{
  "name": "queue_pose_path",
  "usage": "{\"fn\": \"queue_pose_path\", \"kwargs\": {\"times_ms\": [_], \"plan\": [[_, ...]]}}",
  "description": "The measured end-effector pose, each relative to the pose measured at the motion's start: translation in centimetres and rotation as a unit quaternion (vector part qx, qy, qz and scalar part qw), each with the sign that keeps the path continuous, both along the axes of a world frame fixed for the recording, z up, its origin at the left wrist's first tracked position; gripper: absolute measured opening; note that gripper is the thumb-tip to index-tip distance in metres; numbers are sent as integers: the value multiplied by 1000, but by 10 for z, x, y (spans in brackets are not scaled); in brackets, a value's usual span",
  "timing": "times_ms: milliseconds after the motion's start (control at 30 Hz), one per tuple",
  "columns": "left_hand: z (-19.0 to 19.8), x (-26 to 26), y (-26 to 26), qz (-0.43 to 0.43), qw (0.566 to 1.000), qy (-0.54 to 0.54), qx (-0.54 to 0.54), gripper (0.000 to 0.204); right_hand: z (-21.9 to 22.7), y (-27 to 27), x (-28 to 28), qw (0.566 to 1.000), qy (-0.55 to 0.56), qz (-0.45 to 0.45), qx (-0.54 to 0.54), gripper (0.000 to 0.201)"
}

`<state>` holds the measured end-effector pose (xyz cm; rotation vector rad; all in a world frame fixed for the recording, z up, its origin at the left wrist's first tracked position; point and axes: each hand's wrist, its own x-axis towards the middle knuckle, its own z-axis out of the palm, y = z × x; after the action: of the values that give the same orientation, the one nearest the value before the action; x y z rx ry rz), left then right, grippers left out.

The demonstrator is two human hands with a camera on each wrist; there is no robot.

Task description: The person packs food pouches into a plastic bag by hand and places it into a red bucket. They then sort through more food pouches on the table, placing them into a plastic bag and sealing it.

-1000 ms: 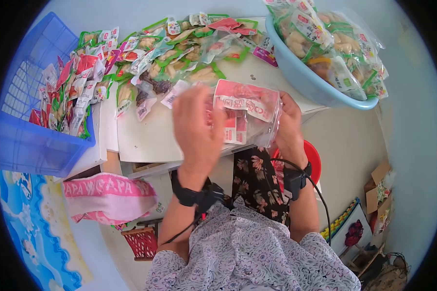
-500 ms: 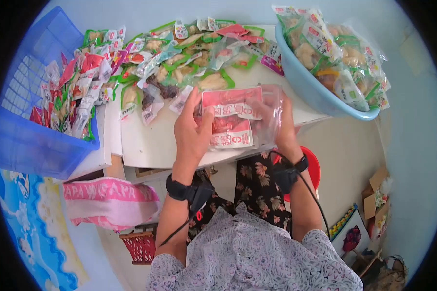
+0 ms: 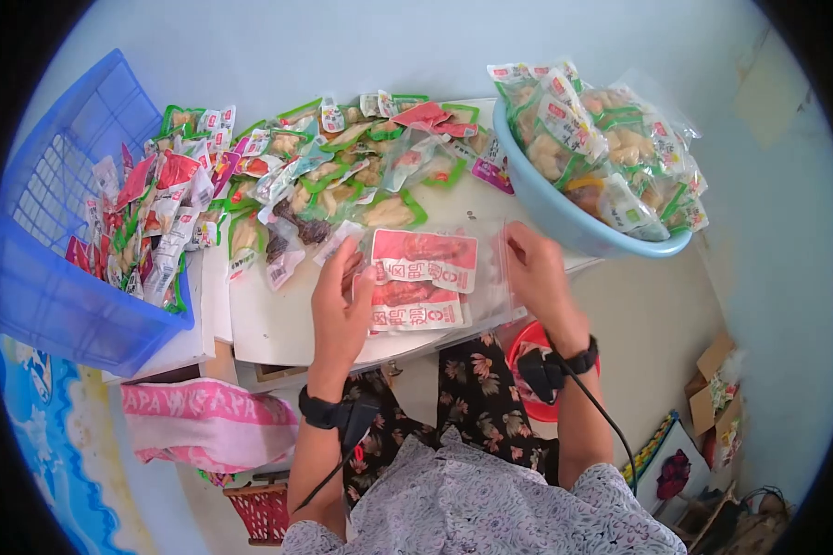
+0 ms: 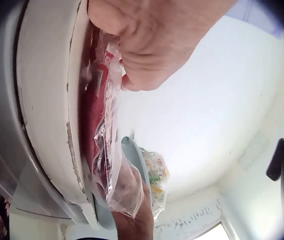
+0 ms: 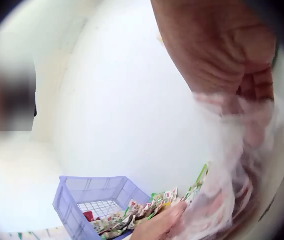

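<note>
Head view: clear plastic bag (image 3: 435, 277) holding red-labelled snack packets, flat on white bench (image 3: 278, 314); left hand (image 3: 340, 305) fingers clamped on its left edge, right hand (image 3: 535, 273) fingers pinching its right edge. Light-blue round plastic basin (image 3: 565, 217) heaped with green-edged packets; blue plastic crate (image 3: 55, 277) part-filled with packets.

Left wrist view: bag pressed against bench edge.

Right wrist view: fingers gripping bag film.

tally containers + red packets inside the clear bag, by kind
blue crate: 1
light blue basin: 1
clear bag, gripped by left hand and right hand: 1
red packets inside it: 2 visible
Total: 5
</note>
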<state>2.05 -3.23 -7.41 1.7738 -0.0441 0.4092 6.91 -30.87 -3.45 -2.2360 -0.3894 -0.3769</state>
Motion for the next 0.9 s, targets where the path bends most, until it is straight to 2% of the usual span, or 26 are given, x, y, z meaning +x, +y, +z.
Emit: {"fn": "queue_pose_path", "kwargs": {"times_ms": [33, 133, 267, 300, 433, 533, 567, 667, 767, 900], "plan": [[-2, -2, 3, -2, 1000, 2, -14, 51, 12, -5, -2, 997, -6, -20, -78, 11], [-2, -10, 9, 9, 1000, -25, 10, 50, 60, 3, -11, 990, -90, -44, -100, 11], [2, -27, 10, 40, 996, -46, 59, 47, 99, 31, 20, 994, -106, 10, -21, 14], [2, -34, 11, 53, 994, -59, 72, 46, 102, 37, 33, 992, -122, 17, -37, 14], [-3, -62, 15, 108, 988, -81, 75, 38, 95, 68, 94, 979, -175, 47, -93, 15], [-8, -77, 26, 130, 959, -143, 206, 33, 89, 91, 135, 975, -169, 85, -120, 16], [-12, -83, 27, 131, 966, -118, 189, 31, 87, 98, 148, 974, -161, 101, -126, 17], [-21, -98, 40, 129, 940, -153, 276, 32, 82, 118, 182, 967, -134, 89, -196, 20], [-27, -113, 49, 138, 934, -115, 307, 30, 70, 130, 221, 958, -144, 92, -231, 23], [-32, -114, 58, 118, 929, -101, 335, 26, 52, 143, 253, 950, -81, 64, -294, 31]]}}
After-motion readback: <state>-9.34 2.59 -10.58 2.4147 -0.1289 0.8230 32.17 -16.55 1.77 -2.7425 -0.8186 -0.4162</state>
